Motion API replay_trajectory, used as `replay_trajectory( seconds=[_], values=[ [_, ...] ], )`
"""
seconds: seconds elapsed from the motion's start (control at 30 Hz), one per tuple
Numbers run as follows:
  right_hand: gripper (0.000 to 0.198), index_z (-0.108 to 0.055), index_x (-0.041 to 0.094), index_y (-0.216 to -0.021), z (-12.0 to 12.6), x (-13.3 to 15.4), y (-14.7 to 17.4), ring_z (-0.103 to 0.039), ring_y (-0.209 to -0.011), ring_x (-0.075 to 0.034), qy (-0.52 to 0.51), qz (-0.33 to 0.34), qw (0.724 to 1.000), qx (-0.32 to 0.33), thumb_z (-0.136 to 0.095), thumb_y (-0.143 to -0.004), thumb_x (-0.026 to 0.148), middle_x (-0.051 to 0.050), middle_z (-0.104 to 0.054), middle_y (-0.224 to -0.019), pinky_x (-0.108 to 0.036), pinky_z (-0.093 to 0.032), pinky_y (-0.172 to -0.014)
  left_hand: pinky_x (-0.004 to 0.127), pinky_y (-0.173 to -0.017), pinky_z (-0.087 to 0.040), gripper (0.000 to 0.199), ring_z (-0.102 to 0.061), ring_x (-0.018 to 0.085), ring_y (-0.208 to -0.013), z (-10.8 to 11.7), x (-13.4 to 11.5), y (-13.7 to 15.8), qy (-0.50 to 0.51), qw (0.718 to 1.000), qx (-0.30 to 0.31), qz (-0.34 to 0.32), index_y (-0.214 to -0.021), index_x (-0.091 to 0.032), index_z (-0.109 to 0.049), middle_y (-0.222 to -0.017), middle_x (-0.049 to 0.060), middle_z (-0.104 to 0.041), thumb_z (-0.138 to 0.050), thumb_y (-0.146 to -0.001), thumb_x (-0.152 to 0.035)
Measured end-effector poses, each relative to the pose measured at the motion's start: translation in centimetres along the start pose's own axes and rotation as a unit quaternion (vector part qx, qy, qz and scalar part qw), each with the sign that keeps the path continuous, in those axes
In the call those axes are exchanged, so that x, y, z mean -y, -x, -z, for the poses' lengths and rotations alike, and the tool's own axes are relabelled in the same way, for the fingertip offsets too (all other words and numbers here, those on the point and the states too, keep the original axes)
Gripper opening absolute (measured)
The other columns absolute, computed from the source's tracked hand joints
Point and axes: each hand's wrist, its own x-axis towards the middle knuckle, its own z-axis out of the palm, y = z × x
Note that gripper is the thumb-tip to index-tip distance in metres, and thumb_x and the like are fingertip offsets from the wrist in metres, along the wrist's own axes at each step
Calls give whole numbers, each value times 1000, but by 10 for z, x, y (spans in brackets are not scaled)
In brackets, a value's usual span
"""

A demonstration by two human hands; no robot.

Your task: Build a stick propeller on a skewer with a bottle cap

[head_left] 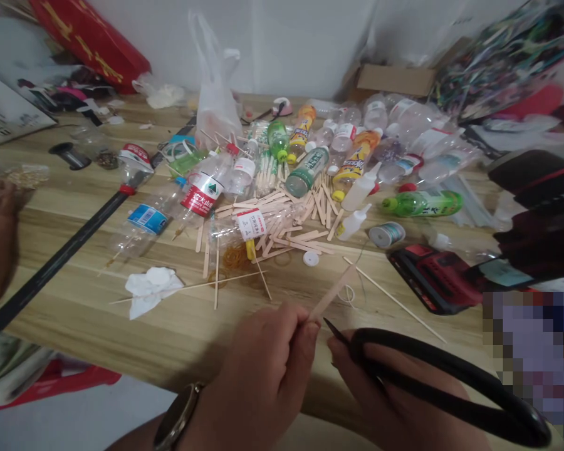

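Now, in the head view, the left hand pinches a flat wood stick over the table. No cut shows; its low end is hidden. Its long way slants up and right, free end pointing away from the person. The right hand grips black scissors, tip near the stick. Many loose sticks are left, seemingly unused.

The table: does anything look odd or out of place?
Yes: at left, a red-capped bottle looks stubby, as if cut short, unlike the longer bottles nearby. In the middle, flat sticks lie scattered in disarray.
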Motion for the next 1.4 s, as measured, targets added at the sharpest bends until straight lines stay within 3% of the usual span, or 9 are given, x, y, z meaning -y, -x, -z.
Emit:
replay_trajectory(
  seconds=[0.13,0.3,0.5,0.63,1.13,1.3,1.4],
  values=[
    [34,-60,24,-73,-2,-3,2,-62,-43,-13,25,9,1000,-15,-41,-100,30,0,-67,-57,-24,-46,-42,27,-58,-44,23,-60,17,-67,-2,1,1,-29,1000,0,-9,-83,-22,-53,-71,-1,-63,-38,-99,-25],
    [40,-61,24,-74,-1,-6,1,-60,-42,-12,15,28,999,17,-33,-102,28,1,-63,-52,-23,-41,-41,29,-61,-46,20,-60,19,-68,-4,2,3,-63,997,-18,-49,-86,-21,-55,-74,1,-66,-38,-98,-21],
    [30,-65,24,-80,3,-8,3,-59,-46,-10,111,69,991,11,-42,-97,16,1,-66,-58,-22,-40,-47,31,-61,-46,22,-60,20,-68,-5,2,1,-101,993,-11,-56,-83,-20,-53,-73,2,-65,-37,-98,-19],
    [36,-63,23,-76,6,-6,2,-58,-46,-9,111,83,990,13,-37,-99,16,1,-65,-57,-21,-40,-47,32,-61,-47,22,-60,21,-67,-5,1,2,-105,992,-19,-64,-84,-19,-54,-73,2,-66,-37,-98,-19],
    [38,-63,24,-76,3,-5,4,-59,-44,-11,91,60,994,15,-34,-101,22,0,-65,-54,-23,-40,-44,31,-60,-46,24,-61,20,-65,-6,1,5,-125,987,-33,-93,-84,-20,-54,-70,2,-66,-36,-100,-20],
    [34,-60,23,-72,7,-3,2,-60,-42,-12,34,24,999,33,-39,-99,23,1,-64,-53,-23,-40,-42,34,-60,-47,24,-62,20,-60,-6,7,4,-225,948,-60,-218,-97,-13,-56,-70,4,-69,-32,-100,-13],
    [36,-56,22,-64,7,0,2,-60,-39,-12,-104,-117,985,77,-45,-97,36,2,-62,-50,-20,-42,-38,33,-57,-46,28,-62,19,-59,-6,12,1,-289,911,-75,-282,-105,-8,-54,-71,5,-70,-26,-101,-9]
  ],
)
